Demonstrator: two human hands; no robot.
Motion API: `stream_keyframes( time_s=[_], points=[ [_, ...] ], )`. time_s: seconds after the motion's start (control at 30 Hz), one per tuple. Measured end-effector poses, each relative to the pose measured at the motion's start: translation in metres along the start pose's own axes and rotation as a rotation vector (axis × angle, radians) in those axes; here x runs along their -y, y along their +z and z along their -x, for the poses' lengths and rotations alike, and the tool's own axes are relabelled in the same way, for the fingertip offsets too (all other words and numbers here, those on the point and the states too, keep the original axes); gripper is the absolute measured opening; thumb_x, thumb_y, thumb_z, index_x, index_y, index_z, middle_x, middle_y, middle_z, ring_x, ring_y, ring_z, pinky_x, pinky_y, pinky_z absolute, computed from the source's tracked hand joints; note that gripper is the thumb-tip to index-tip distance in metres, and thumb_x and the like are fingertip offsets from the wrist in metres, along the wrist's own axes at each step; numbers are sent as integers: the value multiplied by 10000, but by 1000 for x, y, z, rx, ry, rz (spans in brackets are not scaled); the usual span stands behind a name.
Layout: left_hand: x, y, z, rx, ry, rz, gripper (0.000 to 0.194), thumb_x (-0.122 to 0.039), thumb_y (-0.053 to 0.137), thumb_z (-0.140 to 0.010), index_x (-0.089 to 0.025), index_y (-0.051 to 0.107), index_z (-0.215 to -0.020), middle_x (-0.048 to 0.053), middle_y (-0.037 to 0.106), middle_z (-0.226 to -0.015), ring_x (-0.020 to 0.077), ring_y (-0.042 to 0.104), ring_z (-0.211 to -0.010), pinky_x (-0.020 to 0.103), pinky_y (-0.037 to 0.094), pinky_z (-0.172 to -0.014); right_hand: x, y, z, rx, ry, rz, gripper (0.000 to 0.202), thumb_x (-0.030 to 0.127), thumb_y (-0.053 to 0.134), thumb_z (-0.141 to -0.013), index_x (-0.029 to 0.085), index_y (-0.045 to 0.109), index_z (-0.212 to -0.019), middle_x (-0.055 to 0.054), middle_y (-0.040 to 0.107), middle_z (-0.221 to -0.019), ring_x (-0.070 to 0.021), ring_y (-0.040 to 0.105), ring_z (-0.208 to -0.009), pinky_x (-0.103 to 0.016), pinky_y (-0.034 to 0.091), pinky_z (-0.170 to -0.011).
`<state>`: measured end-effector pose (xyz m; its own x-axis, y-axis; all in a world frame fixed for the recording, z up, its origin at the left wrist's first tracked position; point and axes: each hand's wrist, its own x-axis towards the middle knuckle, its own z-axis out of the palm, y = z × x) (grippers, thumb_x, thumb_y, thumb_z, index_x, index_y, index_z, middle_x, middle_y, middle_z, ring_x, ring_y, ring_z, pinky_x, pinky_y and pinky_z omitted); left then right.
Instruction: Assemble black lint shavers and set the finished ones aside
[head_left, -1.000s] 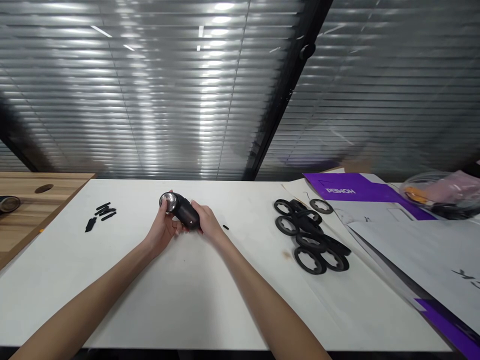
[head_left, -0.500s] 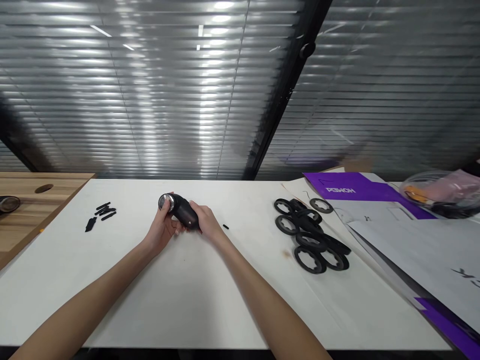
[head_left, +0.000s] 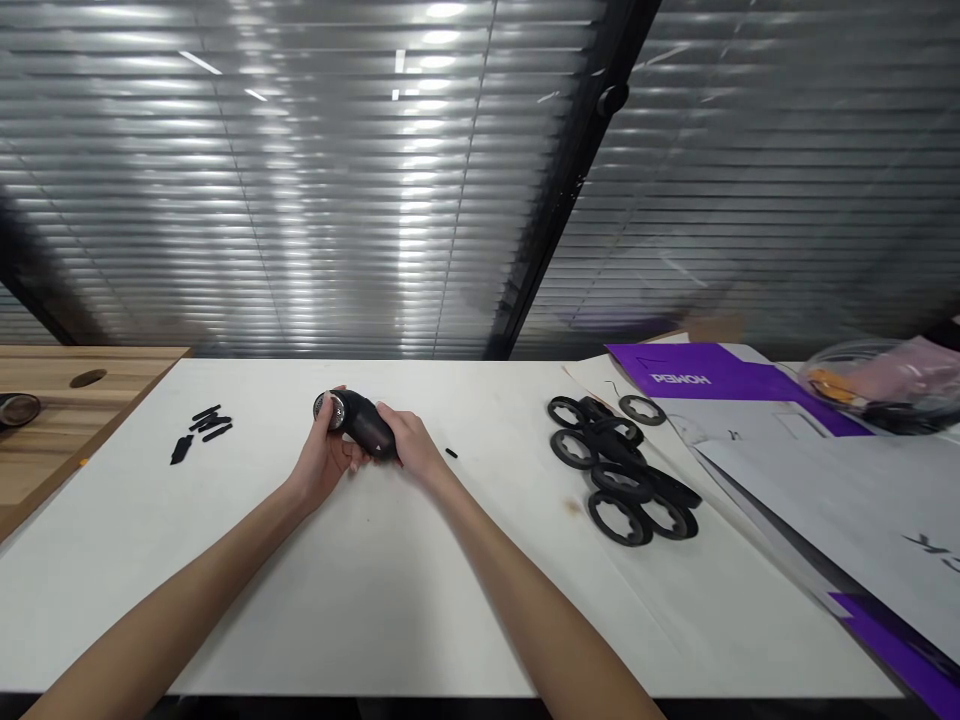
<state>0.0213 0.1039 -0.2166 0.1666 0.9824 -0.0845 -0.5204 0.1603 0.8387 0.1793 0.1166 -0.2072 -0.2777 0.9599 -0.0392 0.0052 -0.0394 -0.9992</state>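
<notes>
A black fabric shaver (head_left: 369, 424) with a round, perforated silver head is held just above the white table, in the middle left of the head view. My left hand (head_left: 328, 450) is closed around the head end, its thumb on the silver rim. Wrapped round the body's other end is my right hand (head_left: 409, 440); some of its fingers are hidden behind the shaver. A small black piece (head_left: 451, 453) lies on the table, just right of my right hand.
Several notched black rings (head_left: 622, 484) lie heaped on the white table (head_left: 450, 600), right of my hands. Small black strips (head_left: 213, 421) lie to the left. Purple and white packaging (head_left: 675, 368) covers the right side, near a clear plastic bag (head_left: 892, 385). A wooden surface (head_left: 112, 400) adjoins at left.
The shaver's silver head has shifted and turned slightly to the left, with my left thumb moving along. Both hands keep their hold.
</notes>
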Motion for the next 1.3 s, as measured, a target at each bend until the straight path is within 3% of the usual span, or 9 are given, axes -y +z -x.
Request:
stream_keyframes(
  time_s=[0.23,0.8,0.93,1.03,1.1,1.2,1.3],
  points=[
    [-1,-1,-1,17,7,9,614,-714,713,-861,-301,518,-1272,-21,694,-777,139,620,-450,241,505,-464,-2,-2,-1,-49,2,75,538,617,473,-955,210,523,-608,-6,578,-551,-158,515,-554,-288,383,-581],
    [-3,-1,1,75,-8,63,697,-772,544,-922,-314,479,-1443,22,709,-906,199,651,-481,348,534,-524,-1,-3,-4,-4,30,-58,558,684,544,-900,204,549,-615,-24,587,-507,-165,554,-502,-278,394,-513],
    [-1,-2,-1,20,23,89,611,-766,566,-914,-286,592,-1291,52,698,-1058,163,651,-545,350,566,-615,3,-6,-6,-42,79,-152,521,666,547,-894,206,538,-650,-22,560,-466,-154,526,-428,-258,264,-414],
    [2,-2,-3,-114,44,126,379,-597,649,-958,-254,638,-1120,33,675,-1036,88,537,-522,306,562,-655,4,-8,-7,-70,78,-176,517,662,515,-908,208,526,-661,-38,592,-472,-122,438,-384,-258,228,-391],
    [4,-2,-5,-180,39,148,239,-448,688,-972,-216,633,-958,5,637,-901,71,469,-520,265,541,-650,4,-9,-8,-86,79,-171,519,661,495,-913,212,508,-652,-41,593,-466,-112,390,-369,-264,211,-382],
    [5,-2,-5,-184,25,147,303,-371,687,-978,-201,559,-763,-42,477,-666,86,409,-511,239,512,-622,3,-9,-8,-93,73,-168,506,649,497,-914,219,483,-648,-33,583,-463,-107,361,-368,-267,210,-385],
    [5,-2,-5,-171,13,138,445,-440,658,-994,-211,468,-662,-59,379,-586,95,350,-483,251,507,-607,3,-9,-8,-81,68,-175,504,645,505,-912,220,475,-643,-30,578,-463,-107,361,-377,-267,218,-397]
  ],
)
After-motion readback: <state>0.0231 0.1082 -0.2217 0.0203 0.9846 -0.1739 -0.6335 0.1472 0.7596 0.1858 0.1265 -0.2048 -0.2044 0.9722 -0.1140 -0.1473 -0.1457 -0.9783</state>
